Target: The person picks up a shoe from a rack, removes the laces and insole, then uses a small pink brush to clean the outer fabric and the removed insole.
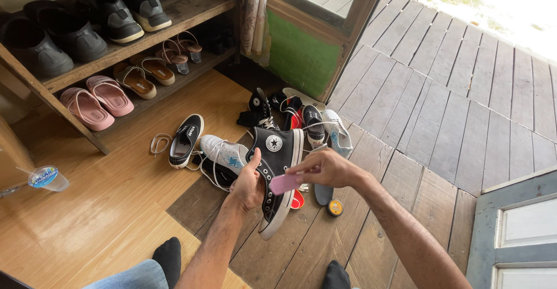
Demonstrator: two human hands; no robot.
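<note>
Left hand [248, 185] clasping black high-top sneaker [277, 173], right hand [326, 169] pinching pink pad [284, 183] beside small round tin [334, 208].

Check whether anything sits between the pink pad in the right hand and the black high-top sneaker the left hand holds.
Nothing visible does. The right hand holds the small pink rectangular pad right against the black canvas high-top sneaker, which the left hand grips from its other side.

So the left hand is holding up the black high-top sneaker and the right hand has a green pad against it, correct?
Not quite: the pad is pink, not green. The head view shows the left hand holding up the black high-top sneaker while the right hand presses the pink pad against its side.
</note>
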